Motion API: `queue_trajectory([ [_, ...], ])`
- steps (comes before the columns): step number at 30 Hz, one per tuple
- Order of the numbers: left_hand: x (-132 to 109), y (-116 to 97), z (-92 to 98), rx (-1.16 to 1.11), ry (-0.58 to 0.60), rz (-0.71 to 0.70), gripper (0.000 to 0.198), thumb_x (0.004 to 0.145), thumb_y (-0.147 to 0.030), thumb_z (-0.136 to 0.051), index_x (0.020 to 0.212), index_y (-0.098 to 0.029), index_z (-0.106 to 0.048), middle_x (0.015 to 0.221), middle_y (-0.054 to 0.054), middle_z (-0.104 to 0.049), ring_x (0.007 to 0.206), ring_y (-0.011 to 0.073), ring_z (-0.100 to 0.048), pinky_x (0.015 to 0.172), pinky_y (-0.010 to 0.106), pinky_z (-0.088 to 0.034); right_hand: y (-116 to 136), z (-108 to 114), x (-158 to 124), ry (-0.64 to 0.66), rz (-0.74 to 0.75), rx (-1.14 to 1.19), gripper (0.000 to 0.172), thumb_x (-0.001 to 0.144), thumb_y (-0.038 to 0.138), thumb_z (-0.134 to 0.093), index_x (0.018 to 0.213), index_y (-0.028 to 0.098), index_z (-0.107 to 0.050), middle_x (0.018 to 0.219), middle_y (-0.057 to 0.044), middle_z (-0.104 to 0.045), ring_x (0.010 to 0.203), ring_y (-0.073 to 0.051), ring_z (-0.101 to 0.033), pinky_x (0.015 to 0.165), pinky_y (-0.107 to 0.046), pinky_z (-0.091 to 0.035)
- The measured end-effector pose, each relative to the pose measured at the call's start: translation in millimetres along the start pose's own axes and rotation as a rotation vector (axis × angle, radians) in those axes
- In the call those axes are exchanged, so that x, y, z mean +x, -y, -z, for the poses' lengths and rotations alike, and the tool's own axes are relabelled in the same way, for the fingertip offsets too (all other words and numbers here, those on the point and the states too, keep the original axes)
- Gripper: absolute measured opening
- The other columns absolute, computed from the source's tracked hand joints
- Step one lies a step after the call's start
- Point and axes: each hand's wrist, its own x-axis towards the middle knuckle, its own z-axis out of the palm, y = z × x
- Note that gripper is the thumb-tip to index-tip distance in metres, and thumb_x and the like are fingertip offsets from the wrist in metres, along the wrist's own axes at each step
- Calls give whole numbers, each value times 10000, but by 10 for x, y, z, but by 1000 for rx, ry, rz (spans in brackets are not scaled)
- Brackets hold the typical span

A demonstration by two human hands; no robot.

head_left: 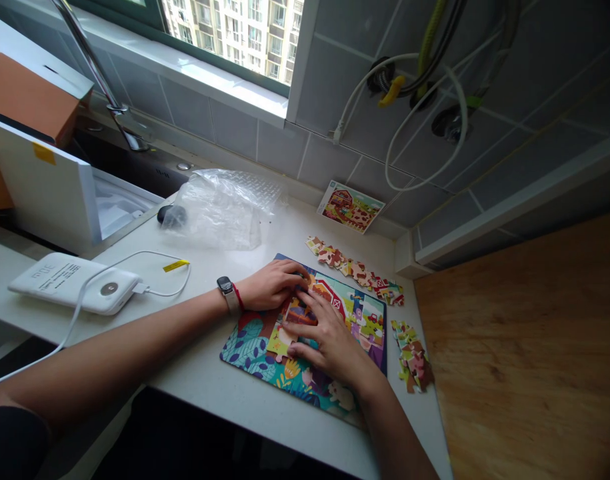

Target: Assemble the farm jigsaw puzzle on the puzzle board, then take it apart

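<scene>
"Where's the puzzle board on your side?"

"I have the puzzle board (pixel 255 353) lying flat on the white surface (pixel 295 230), under both hands. A red barn (pixel 335 298) shows among the pieces set in its middle."

"Give me the left hand."

"My left hand (pixel 277 283) comes in over the board's far edge, fingers curled down, the tips close to the other hand's fingers. I can't tell whether that grip pinches anything; the fingertips are hidden from me. A watch (pixel 225 285) and a red cord (pixel 239 297) circle the wrist."

"And the right?"

"The grip of my right hand (pixel 329 333) is spread, fingers fanned over the pieces. The thumb lies by a pale joined cluster (pixel 275 340) at the board's near-left part."

"Loose pieces?"

"I see a row of pieces (pixel 329 256) just past the far edge and a heap of pieces (pixel 415 363) beside the right edge. A picture card (pixel 351 207) leans against the wall behind the row."

"Left of the board?"

"A crumpled clear bag (pixel 215 213) near the sink, and a white power bank (pixel 75 280) with its cable (pixel 82 293) plugged in, well apart from the board."
</scene>
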Motion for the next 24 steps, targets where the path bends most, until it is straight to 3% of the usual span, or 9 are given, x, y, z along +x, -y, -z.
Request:
queue_trajectory([
  [8, -3, 10, -2, -32, -11, -9, 385, 942, -68, -522, 1229, -227, -723, 1357, 102, -688, 1274, 285, -635, 1104, 462, -467, 46, 28, -41, 81, -25, -25, 491, 1015, 485, -686, 1497, 426, -612, 1792, -44, -197, 1644, -375, -195, 1313, -639, -214],
  [12, 0, 23, -2, -30, -1, -4, 406, 947, -53, -505, 1244, -235, -714, 1373, 97, -684, 1285, 287, -631, 1107, 474, -468, 26, 37, -28, 66, -30, 7, 502, 987, 509, -716, 1474, 411, -640, 1780, -43, -248, 1646, -368, -194, 1316, -630, -218],
  [14, -1, 25, -1, -34, 1, 0, 397, 958, -59, -496, 1243, -236, -709, 1365, 95, -687, 1283, 285, -631, 1105, 476, -473, -47, 67, -54, 45, -48, 34, 599, 960, 510, -752, 1525, 394, -589, 1773, -55, -273, 1645, -343, -212, 1321, -592, -236],
  [16, -3, 21, 1, -50, -9, 3, 384, 980, -77, -480, 1257, -233, -696, 1346, 99, -692, 1268, 279, -637, 1101, 474, -482, -175, 125, -122, 18, -102, 54, 792, 924, 500, -796, 1623, 395, -439, 1782, -53, -249, 1651, -321, -195, 1326, -568, -237],
  [18, -6, 12, 2, -86, -50, 16, 374, 1015, -117, -456, 1306, -228, -663, 1335, 110, -692, 1248, 272, -645, 1092, 468, -498, -335, 204, -221, -4, -205, 52, 1010, 861, 521, -849, 1682, 412, -271, 1799, -41, -182, 1665, -326, -114, 1331, -589, -195],
  [20, -9, 4, 1, -140, -126, 53, 345, 1064, -191, -426, 1336, -222, -637, 1313, 118, -697, 1222, 264, -653, 1076, 459, -517, -483, 280, -313, 11, -313, 35, 1110, 798, 574, -882, 1690, 413, -240, 1806, -42, -140, 1668, -345, -26, 1330, -608, -164],
  [24, -11, 2, 3, -255, -322, 184, 352, 1125, -362, -374, 1270, -219, -662, 1248, 105, -725, 1196, 257, -660, 1095, 461, -508, -615, 338, -377, 61, -373, 30, 1007, 801, 587, -872, 1653, 402, -369, 1806, -54, -125, 1666, -352, -36, 1327, -592, -175],
])
